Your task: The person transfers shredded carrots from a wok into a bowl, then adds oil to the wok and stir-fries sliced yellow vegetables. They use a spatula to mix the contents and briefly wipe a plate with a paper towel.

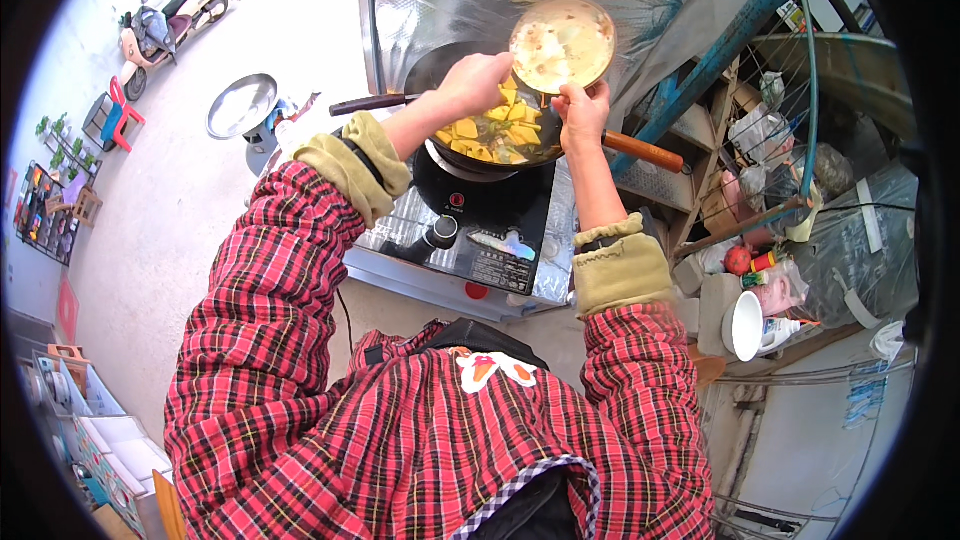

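My right hand [583, 116] grips the near rim of a round bowl [562, 45], its pale inside smeared with residue and turned towards me. At the bowl's left edge my left hand [474, 86] is curled against the rim, its fingertips hidden. Below both hands a dark wok [442, 60] holds yellow chunks of food [495, 127] with green bits. The wok sits on a black glass-topped cooker [480, 217] with a knob. A wooden handle [643, 151] juts out right of the wok. A dark utensil handle [367, 103] sticks out on the left, partly behind my left forearm.
Foil-like sheeting [450, 0] stands behind the wok. To the left is a metal basin [241, 106]. A blue metal frame [712, 60] slants over cluttered shelves on the right, near a white bowl [742, 326]. Scooters [154, 37] stand farther off, upper left.
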`<state>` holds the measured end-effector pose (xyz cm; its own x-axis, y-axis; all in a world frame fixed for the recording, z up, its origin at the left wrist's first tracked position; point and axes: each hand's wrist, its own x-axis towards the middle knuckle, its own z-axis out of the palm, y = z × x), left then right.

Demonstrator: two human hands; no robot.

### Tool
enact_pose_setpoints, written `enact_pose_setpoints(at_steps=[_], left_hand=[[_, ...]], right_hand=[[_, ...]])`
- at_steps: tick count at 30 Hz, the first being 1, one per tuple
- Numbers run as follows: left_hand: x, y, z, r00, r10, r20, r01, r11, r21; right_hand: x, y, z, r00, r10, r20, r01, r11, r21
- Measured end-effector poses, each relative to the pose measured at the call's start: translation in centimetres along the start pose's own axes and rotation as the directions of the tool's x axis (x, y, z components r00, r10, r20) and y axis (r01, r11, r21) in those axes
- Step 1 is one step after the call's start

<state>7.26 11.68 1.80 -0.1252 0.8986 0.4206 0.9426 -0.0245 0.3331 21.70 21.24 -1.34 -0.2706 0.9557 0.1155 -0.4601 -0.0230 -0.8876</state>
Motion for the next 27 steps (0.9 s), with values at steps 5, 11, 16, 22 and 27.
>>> enact_pose_setpoints(at_steps=[5, 11, 16, 22, 27], left_hand=[[-0.2, 1.4, 1.7, 0.966, 0.013, -0.259, -0.041, 0.994, -0.102], [0.8, -0.8, 1.3, 0.926, -0.130, -0.354, 0.100, 0.990, -0.101], [-0.1, -2.0, 0.9, 0.918, -0.147, -0.368, 0.115, 0.988, -0.106], [-1.3, -0.8, 1.0, 0.941, -0.075, -0.329, 0.026, 0.988, -0.153], [-0.9, -0.5, 1.0, 0.946, -0.041, -0.321, -0.002, 0.991, -0.132]], right_hand=[[-0.2, -0.2, 0.4, 0.997, 0.030, -0.069, -0.027, 0.999, 0.045], [-1.6, 0.1, -0.2, 0.991, 0.117, -0.066, -0.113, 0.991, 0.067], [0.0, -0.2, -2.6, 0.884, 0.468, 0.019, -0.438, 0.812, 0.386], [1.7, 0.7, -4.0, 0.779, 0.625, 0.054, -0.561, 0.655, 0.507], [0.7, 0.9, -3.3, 0.772, 0.633, 0.058, -0.587, 0.673, 0.450]])
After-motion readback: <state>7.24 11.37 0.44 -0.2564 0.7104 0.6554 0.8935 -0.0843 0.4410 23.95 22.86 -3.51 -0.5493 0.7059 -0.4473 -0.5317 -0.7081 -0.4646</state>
